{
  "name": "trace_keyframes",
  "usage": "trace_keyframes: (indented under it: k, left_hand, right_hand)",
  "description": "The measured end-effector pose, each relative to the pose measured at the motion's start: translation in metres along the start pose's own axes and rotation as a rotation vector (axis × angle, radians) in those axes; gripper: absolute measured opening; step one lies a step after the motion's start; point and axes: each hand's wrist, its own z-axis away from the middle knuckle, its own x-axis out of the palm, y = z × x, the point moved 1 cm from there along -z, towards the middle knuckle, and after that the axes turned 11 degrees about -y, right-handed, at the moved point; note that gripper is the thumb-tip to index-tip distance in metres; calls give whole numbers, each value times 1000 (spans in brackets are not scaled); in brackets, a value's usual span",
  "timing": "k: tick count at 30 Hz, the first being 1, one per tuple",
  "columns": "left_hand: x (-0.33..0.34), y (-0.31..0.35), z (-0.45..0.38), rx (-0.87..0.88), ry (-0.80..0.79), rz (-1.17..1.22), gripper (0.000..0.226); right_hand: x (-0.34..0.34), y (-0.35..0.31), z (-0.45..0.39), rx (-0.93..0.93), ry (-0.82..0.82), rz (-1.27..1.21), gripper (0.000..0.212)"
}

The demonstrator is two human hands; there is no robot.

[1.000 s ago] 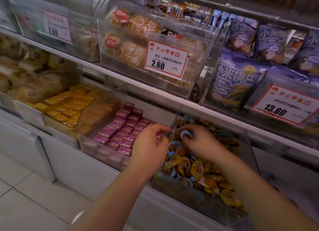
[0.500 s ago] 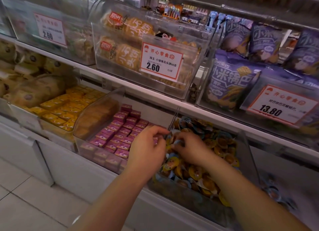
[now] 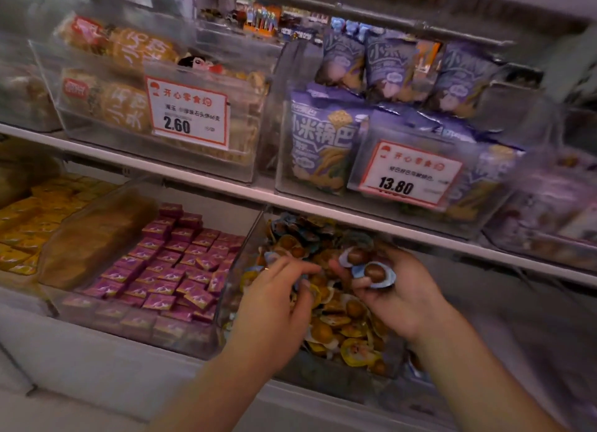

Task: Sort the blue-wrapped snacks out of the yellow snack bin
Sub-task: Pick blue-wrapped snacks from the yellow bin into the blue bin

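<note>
A clear bin (image 3: 245, 247) on the lower shelf holds a heap of small round yellow-wrapped snacks (image 3: 355, 351), with some blue-wrapped ones mixed in toward the back (image 3: 290, 224). My right hand (image 3: 394, 289) is over the bin's right side, palm turned up, and holds two blue-wrapped snacks (image 3: 371, 270) between thumb and fingers. My left hand (image 3: 274, 305) reaches into the left part of the heap, its fingertips curled down among the wrappers. Whether it holds one is hidden.
Left of the snack bin is a bin of magenta packets (image 3: 174, 263), then yellow packets (image 3: 26, 231). The shelf above carries bins with orange bread packs (image 3: 129, 102), purple bags (image 3: 323, 140) and price tags (image 3: 189, 115). Its shelf edge (image 3: 420, 231) runs just above my hands.
My right hand has pulled back to the right and turned palm up, showing two blue-wrapped snacks in it. My left hand has moved further into the heap. The camera moved closer.
</note>
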Motion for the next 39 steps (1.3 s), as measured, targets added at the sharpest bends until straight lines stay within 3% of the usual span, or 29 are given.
trace_keyframes:
  k: [4, 8, 11, 15, 18, 21, 24, 27, 32, 36, 39]
  left_hand:
    - [16, -2, -5, -12, -76, -66, 25]
    - [30, 2, -6, 31, -277, -259, 40]
    - [42, 3, -6, 8, -460, -442, 57]
    - [46, 5, -11, -39, -506, -518, 64]
    - [44, 7, -12, -42, -485, -487, 54]
    - [40, 7, -11, -35, -443, -430, 43]
    - [30, 6, -11, -40, -328, -382, 38]
    - [14, 3, -11, -55, -166, -331, 32]
    - [-15, -7, -11, -29, 36, -249, 27]
    - [-29, -20, -11, -124, 97, -156, 26]
    - [-35, -25, -11, -169, 108, -80, 27]
  right_hand:
    - [-27, -8, 40, -104, 18, 115, 24]
    - [-82, -26, 62, -249, 275, 674, 19]
    - [-122, -27, 63, -200, 414, 870, 11]
    - [-150, -15, 52, -165, 458, 1173, 12]
    - [-130, -18, 49, -426, 485, 1267, 17]
    - [-83, -13, 40, -579, 318, 1437, 28]
    - [-41, 0, 5, -453, 110, 1654, 43]
    - [-14, 8, -43, -258, 23, 1880, 52]
    - [1, 4, -113, -170, -126, 1879, 54]
    - [3, 16, -153, 34, -95, 2072, 77]
    - [17, 17, -173, -30, -109, 1952, 64]
